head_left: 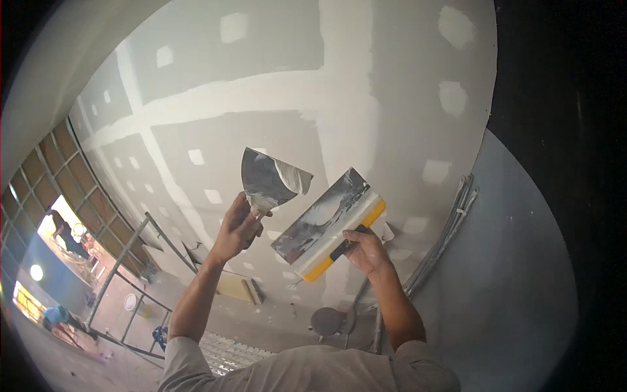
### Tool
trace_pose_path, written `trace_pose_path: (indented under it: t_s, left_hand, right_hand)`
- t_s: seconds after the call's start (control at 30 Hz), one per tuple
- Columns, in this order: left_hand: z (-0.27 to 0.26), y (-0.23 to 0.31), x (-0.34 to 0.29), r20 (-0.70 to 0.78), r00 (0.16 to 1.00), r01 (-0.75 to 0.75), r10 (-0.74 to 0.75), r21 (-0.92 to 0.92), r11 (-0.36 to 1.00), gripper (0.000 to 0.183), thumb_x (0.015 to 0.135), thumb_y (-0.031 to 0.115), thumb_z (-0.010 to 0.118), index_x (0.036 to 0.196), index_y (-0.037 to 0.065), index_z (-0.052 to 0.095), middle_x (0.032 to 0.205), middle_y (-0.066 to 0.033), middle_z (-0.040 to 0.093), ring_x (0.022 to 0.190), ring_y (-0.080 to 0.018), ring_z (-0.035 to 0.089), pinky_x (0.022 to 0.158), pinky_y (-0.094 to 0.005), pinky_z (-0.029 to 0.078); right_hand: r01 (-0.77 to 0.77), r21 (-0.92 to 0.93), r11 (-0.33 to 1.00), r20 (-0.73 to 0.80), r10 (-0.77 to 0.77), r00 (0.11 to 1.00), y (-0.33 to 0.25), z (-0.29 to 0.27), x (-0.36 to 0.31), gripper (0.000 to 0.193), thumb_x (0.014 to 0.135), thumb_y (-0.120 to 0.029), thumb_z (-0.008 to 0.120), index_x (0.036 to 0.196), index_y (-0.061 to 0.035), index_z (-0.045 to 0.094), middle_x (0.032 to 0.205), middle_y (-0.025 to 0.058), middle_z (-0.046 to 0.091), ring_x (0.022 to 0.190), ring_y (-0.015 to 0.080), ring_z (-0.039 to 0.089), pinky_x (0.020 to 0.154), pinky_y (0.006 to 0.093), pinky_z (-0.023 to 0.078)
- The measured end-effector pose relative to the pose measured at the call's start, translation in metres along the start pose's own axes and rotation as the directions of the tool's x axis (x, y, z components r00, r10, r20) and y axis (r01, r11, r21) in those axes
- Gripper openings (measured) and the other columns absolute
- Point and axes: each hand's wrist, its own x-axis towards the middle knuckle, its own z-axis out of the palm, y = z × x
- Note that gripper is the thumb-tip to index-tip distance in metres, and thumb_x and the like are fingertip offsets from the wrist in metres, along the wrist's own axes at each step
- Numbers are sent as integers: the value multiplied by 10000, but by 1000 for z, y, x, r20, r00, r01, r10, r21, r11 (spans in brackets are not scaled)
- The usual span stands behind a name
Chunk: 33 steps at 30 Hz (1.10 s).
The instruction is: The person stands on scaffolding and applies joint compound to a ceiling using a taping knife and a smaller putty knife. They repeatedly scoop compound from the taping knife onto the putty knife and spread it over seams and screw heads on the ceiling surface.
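While your left hand (239, 227) is gripping the scraper (266, 181), your right hand (368, 252) is holding the likely springy spatula's (321, 219) handle (339, 249).

grey wall (228, 140), white-patched | stud-framed wall (65, 160), left | bright opening (47, 227) | round light (36, 272), glowing

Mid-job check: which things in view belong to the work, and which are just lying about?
In use, by the look of it:
scraper carrying white compound, in the left hand
wide yellow-edged blade, in the right hand
grey wall with white patches

Seemingly just lying about:
bundle of long strips
round dark object
tan board
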Motion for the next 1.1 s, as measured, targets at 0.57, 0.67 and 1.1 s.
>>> trace_pose_path:
  t_s: [0.57,0.67,1.1]
  left_hand:
    - [21,-9,6,444,834,-542,327,551,635,515,853,-58,588,1353,52,535,1367,-123,610,1182,-342,585,1002,-410,485]
    - [2,-24,7,556,819,-546,140,681,488,463,898,-20,579,1355,43,533,1264,-163,625,1161,-352,588,990,-401,489]
    - [-186,-128,-151,20,939,-159,344,911,381,386,994,60,518,1369,-17,468,1095,-220,644,913,-286,654,744,-393,521]
  right_hand:
    - [-90,384,919,36,83,996,-9,26,-40,403,902,-3,656,1257,18,466,1179,152,570,1104,253,632,895,366,595]
    - [-49,346,937,117,9,993,-33,37,-50,416,915,-3,657,1272,19,445,1187,144,563,1095,258,631,1039,391,555]
    - [809,-477,-342,266,-934,-238,-459,228,72,458,926,54,580,1368,10,467,1345,165,580,1215,294,604,1057,410,464]
